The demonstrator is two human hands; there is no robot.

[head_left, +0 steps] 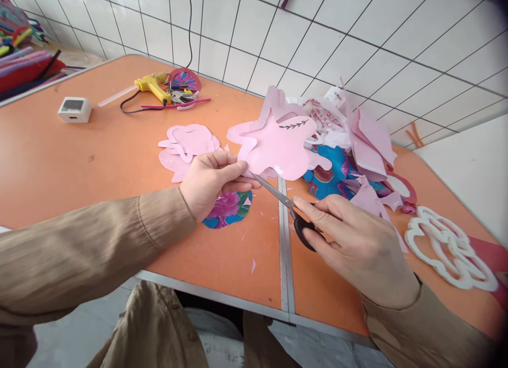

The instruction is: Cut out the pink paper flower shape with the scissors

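Note:
My left hand (212, 180) is closed on the lower left edge of a pink paper cutout (278, 145) with wavy lobes, lifted a little over the orange table (79, 156). My right hand (353, 241) grips black-handled scissors (291, 209), whose blades point up-left and meet the cutout's lower edge. A flowered blue and magenta piece (230, 209) lies on the table just under my left hand.
More pink cutouts (186, 145) lie left of the held one. A heap of pink and patterned scraps (357, 140) sits behind the scissors. A white foam template (448, 246) lies at right. A yellow glue gun (153, 86) and a small white box (74, 109) are at the back left.

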